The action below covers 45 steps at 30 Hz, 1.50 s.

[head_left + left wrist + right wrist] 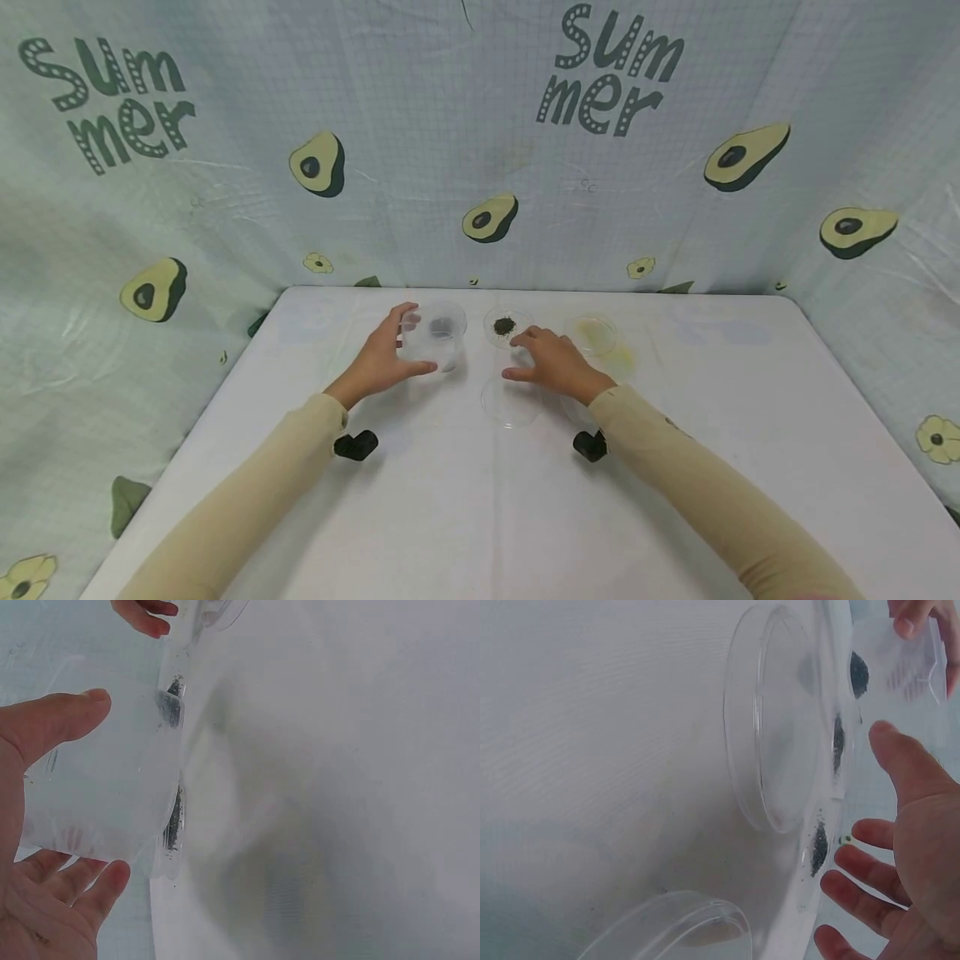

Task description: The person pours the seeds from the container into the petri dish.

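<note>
My left hand (382, 358) grips a clear plastic cup (450, 346), thumb on the near side and fingers on the far side. Dark grains (169, 710) show at one bottom corner of the cup in the left wrist view; whether they lie inside or show through the wall is unclear. My right hand (558, 362) holds nothing, thumb and fingers spread over the table. Just beyond its fingertips is a small clear dish (491, 335) with a heap of dark green flakes (504, 326). Below that hand lies a clear round dish (742, 727).
Another clear dish (592, 335) stands at the back right, over a yellowish patch. A further clear dish (667, 930) lies partly hidden under the right forearm. The white table (450, 517) meets a patterned cloth (412, 208) behind. A black wrist mount (356, 446) juts from the left sleeve.
</note>
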### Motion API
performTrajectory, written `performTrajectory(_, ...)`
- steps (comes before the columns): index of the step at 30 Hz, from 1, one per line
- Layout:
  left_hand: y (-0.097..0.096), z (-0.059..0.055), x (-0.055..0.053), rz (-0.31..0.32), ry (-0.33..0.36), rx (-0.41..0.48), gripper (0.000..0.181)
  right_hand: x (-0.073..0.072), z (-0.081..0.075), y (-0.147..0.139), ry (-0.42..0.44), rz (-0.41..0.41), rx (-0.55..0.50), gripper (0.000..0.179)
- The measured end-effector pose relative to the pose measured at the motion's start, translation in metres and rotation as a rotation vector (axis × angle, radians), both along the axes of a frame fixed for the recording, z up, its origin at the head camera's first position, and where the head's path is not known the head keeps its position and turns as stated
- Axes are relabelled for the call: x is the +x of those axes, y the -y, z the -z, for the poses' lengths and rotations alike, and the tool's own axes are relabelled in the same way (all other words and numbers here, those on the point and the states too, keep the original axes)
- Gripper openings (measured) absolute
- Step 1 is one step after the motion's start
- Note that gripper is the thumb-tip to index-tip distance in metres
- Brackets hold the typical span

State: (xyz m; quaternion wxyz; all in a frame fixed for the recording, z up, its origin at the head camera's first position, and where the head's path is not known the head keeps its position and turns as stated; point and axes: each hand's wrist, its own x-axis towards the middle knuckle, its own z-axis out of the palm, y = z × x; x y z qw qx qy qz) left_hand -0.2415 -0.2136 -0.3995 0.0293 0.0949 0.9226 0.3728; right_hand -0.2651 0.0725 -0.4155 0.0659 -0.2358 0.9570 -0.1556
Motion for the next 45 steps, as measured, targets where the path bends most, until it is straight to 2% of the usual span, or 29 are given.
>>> performTrajectory(13, 0.011, 0.007, 0.009, 0.041, 0.028, 0.017, 0.099, 0.014, 0.002, -0.006, 0.04, -0.111, 0.045, 0.08)
performTrajectory(22, 0.018, 0.014, 0.011, 0.031, 0.045, 0.03, 0.099, 0.021, 0.007, -0.007, -0.001, -0.189, 0.137, 0.093)
performTrajectory(29, 0.025, 0.021, 0.011, 0.028, 0.051, 0.048, 0.1, 0.024, 0.01, -0.007, 0.005, -0.187, 0.133, 0.093)
performTrajectory(38, 0.03, 0.022, 0.014, 0.001, 0.098, 0.046, 0.101, 0.025, 0.014, -0.006, -0.022, -0.196, 0.149, 0.094)
performTrajectory(45, 0.033, 0.023, 0.013, -0.017, 0.069, 0.032, 0.101, 0.026, 0.013, -0.006, -0.067, -0.191, 0.125, 0.089)
